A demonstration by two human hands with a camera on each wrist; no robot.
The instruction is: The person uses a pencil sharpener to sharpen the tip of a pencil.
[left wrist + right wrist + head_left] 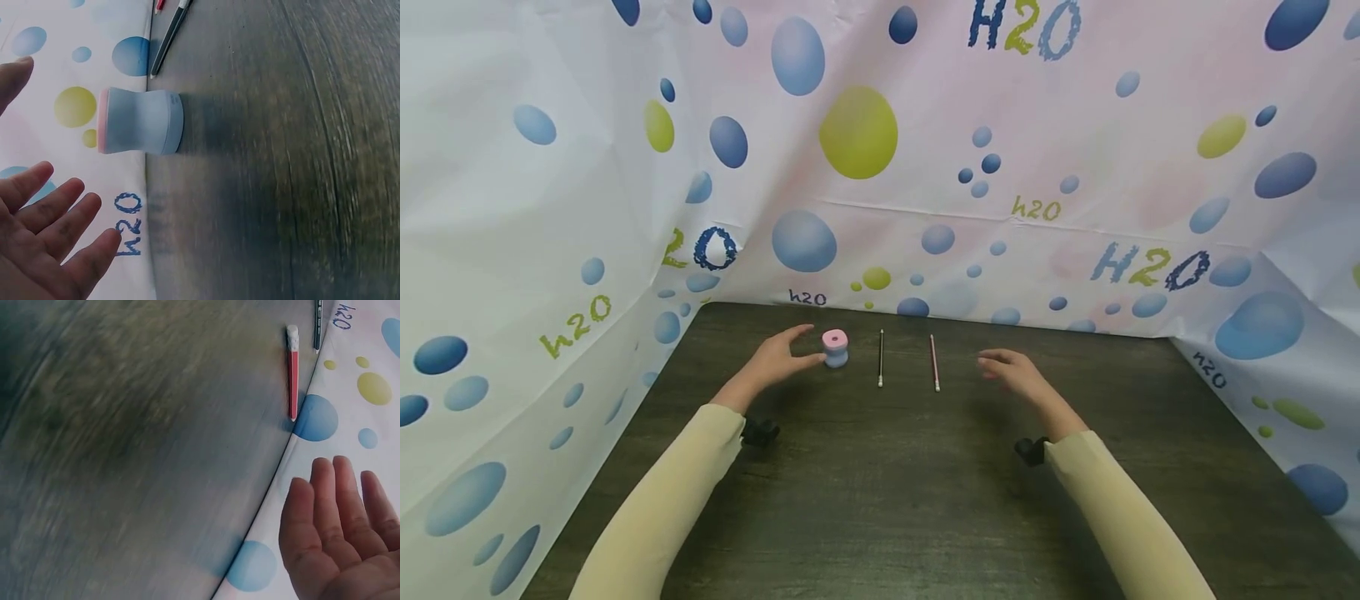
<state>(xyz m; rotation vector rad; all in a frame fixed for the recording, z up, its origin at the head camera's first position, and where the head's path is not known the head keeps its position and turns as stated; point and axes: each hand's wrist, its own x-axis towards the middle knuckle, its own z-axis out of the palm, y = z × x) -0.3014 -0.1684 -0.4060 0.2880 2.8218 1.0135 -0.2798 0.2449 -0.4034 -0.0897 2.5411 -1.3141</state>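
Note:
A small waisted light-blue pencil sharpener (836,353) with a pink top and a dark hole in it stands upright on the table. My left hand (778,358) hovers just left of it, thumb and fingers spread around its near side; in the left wrist view a gap shows between the hand (56,231) and the sharpener (140,122). To the right lie a black pencil (881,358) and a red pencil (935,363), each with a white eraser end towards me. My right hand (1011,371) hangs right of the red pencil, fingers loosely bent, holding nothing.
The dark wood-grain table (880,500) spreads beneath both arms. A white sheet (925,150) printed with blue and green dots and lettering rises behind the table and along both sides. Black wrist cameras (761,432) sit under the sleeves.

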